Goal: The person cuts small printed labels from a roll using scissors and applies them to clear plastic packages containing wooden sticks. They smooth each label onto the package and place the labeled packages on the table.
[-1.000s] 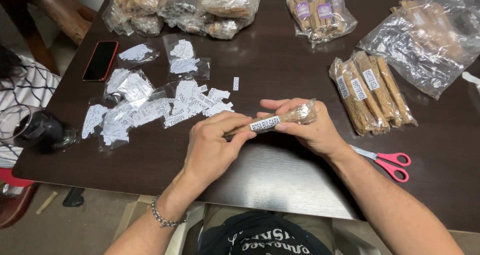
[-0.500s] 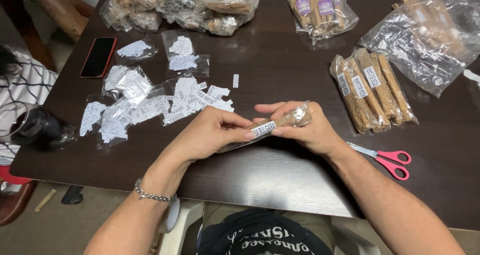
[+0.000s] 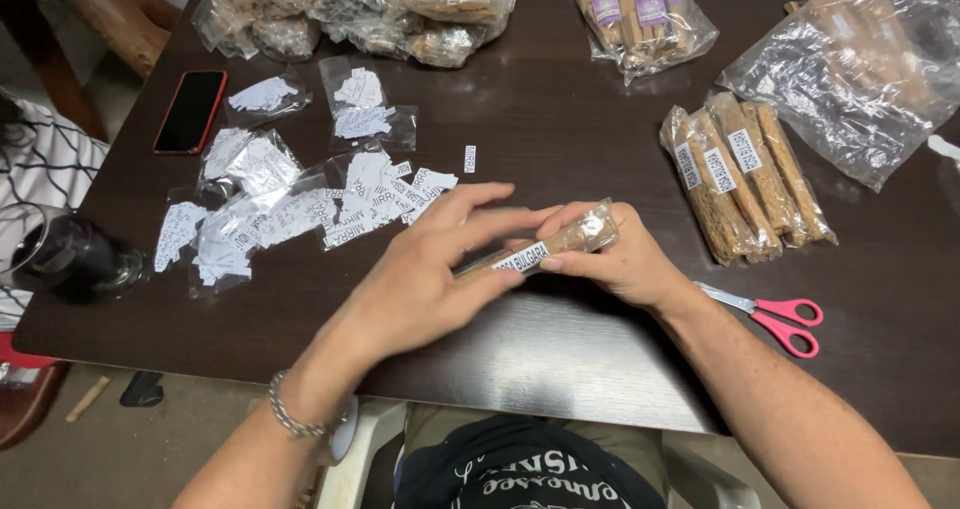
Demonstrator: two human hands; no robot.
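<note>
Over dark counter (image 3: 560, 119): left hand (image 3: 430, 279) and right hand (image 3: 625, 264) both gripping wrapped stick packet (image 3: 575, 241); pressing white label (image 3: 520, 260) flat, smoothing evenly, probably best.

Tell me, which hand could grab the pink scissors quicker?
Probably the right hand. The scissors lie on the table just beside its wrist, while the left hand is on the far side of the wrapped stick both hands hold.

Both hands, left hand (image 3: 425, 284) and right hand (image 3: 625, 259), pinch a clear-wrapped labelled stick (image 3: 545, 252) above the dark worktop (image 3: 560, 354). Pink-handled scissors (image 3: 775, 316) lie just right of them; paper labels (image 3: 300, 209) lie scattered to their left.
</note>
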